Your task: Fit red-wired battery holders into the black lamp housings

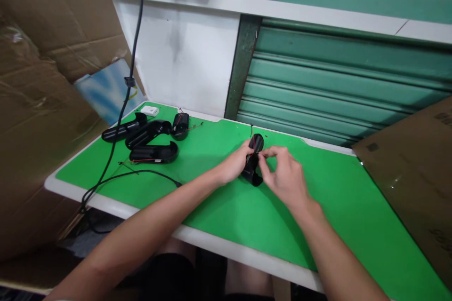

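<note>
A curved black plastic housing point(253, 175) with a red wire is held over the green table mat, right of the middle. My left hand point(237, 163) is closed round its left side, thumb on top. My right hand point(284, 169) pinches with thumb and index finger at the housing's right edge. Whatever lies between those fingertips is too small to make out, perhaps the end of a wire. From the housing's upper end the thin red wire point(253, 135) sticks up.
Several similar black housings point(153, 152) lie at the left, some with red wires. A small white box point(149, 111) sits behind them. A black cable point(133, 66) hangs down across the table's left side. Cardboard point(416, 183) stands at the right, a green shutter point(339, 70) behind.
</note>
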### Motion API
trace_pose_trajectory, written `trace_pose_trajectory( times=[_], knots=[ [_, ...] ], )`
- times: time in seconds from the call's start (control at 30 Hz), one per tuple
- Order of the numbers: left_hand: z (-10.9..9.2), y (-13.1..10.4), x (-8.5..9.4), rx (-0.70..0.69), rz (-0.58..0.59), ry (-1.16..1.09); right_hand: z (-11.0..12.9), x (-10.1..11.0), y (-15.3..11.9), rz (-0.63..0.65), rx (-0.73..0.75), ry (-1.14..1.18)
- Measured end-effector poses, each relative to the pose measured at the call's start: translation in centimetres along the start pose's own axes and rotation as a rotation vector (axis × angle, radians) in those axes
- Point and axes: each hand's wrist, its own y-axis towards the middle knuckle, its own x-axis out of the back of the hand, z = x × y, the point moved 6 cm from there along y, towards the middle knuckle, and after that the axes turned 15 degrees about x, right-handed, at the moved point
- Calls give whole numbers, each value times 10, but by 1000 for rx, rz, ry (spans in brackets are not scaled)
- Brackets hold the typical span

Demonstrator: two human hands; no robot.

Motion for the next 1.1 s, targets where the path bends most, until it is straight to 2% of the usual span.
trace_pose_trajectory(
  times=[0.13, 0.3, 0.43, 0.93, 1.1],
  knots=[
    [-6, -5, -1, 7, -7, 2, -11, -3, -9, 17, -144, 163],
    [-11, -4, -1, -131, -39, 128, -11, -4, -7, 52, -79, 155],
    [-7, -1, -3, -157, -12, 177, -12, -5, -4, 66, -59, 177],
    [-5, -6, -3, -28, -58, 129, -14, -7, -9, 72, -224, 153],
    [-2, -2, -2, -2, -50, 71, -6, -4, -3, 45, -78, 59]
  ],
)
